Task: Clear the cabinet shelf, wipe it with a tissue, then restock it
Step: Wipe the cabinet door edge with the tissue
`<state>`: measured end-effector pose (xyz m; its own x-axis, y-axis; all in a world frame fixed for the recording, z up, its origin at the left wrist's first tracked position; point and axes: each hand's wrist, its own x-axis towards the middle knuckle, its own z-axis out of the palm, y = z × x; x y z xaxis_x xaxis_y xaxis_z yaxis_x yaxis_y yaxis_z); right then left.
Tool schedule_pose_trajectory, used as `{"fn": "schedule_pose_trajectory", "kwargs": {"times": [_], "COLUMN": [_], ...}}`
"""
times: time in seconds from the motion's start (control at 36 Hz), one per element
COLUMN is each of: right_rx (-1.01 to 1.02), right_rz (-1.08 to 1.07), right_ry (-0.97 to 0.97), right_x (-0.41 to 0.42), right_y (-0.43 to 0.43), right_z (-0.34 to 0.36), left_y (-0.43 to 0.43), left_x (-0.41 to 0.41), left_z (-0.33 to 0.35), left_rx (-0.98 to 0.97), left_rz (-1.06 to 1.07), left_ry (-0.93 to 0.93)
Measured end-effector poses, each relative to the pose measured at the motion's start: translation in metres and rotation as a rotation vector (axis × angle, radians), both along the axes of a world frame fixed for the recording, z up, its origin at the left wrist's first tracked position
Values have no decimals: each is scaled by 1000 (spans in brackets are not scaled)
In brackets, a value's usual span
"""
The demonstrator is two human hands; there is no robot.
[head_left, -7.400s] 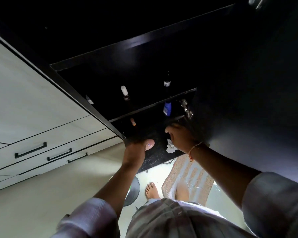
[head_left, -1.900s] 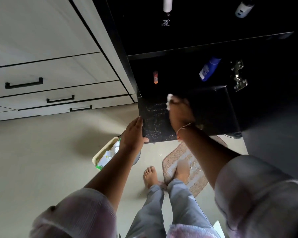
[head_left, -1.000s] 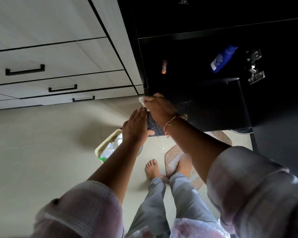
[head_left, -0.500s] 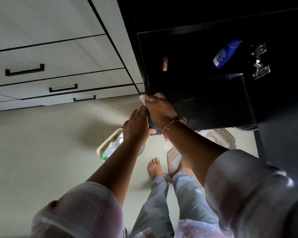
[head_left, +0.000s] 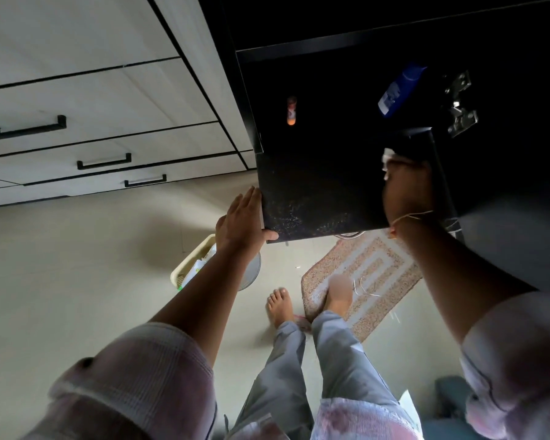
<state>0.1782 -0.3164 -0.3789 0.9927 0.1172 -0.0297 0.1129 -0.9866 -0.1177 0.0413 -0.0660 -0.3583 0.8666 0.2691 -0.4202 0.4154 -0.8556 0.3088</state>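
A dark speckled shelf juts out of the black cabinet. My left hand lies with straight fingers against the shelf's left front corner, thumb under its edge. My right hand is at the shelf's right side, motion-blurred, pressing a white tissue whose edge peeks out past the fingers. Further back in the cabinet stand a small orange-tipped tube and a blue bottle.
White drawers with black handles fill the left. On the floor lie a cream basket of items, a grey round object and a patterned mat by my bare feet. A metal hinge sits at the cabinet's right.
My right hand has swept the tissue from the shelf's left front corner across to its right side. My left hand stays at the left corner.
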Motion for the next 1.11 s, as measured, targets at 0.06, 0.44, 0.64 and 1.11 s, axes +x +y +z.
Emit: {"fn": "schedule_pose_trajectory", "kwargs": {"times": [0.06, 0.44, 0.64, 1.11], "right_rx": [34, 220, 126, 242], "right_rz": [77, 737, 346, 606], "right_ry": [-2, 145, 114, 239], "right_x": [-18, -90, -54, -122], "right_y": [35, 61, 42, 58], "right_z": [9, -2, 10, -3], "left_y": [0, 21, 14, 3], "left_x": [-1, -47, -47, -47], "left_z": [-1, -28, -20, -9], "left_rx": [4, -164, -112, -4], "left_rz": [-10, 63, 174, 153], "left_ry": [-6, -14, -184, -291]}}
